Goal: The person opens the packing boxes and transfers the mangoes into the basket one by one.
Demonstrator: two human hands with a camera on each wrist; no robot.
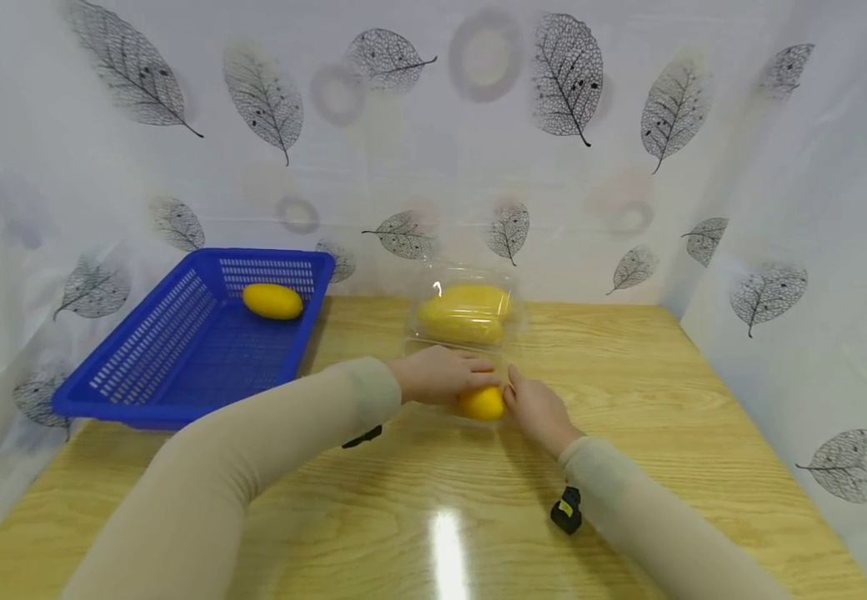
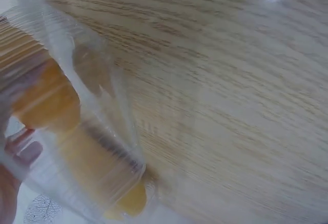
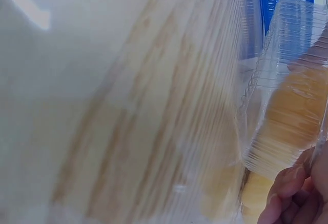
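Observation:
A clear plastic clamshell box (image 1: 437, 343) lies open on the table, two yellow mangoes (image 1: 463, 315) in its far half. My left hand (image 1: 441, 375) reaches over the near half, fingers bent over another yellow mango (image 1: 483, 404). Close on its right, my right hand (image 1: 542, 412) pinches the edge of the clear plastic. In the right wrist view, the right thumb and fingers (image 3: 292, 190) grip that rim, with the mango (image 3: 297, 108) behind the ribbed wall. The left wrist view shows the mango (image 2: 54, 101) through the plastic; the left fingers are partly hidden there.
A blue plastic basket (image 1: 178, 412) stands at the left with one yellow mango (image 1: 272, 301) in its far right corner. The wooden table (image 1: 651, 400) ends at a leaf-patterned curtain (image 1: 433, 167) behind and at both sides.

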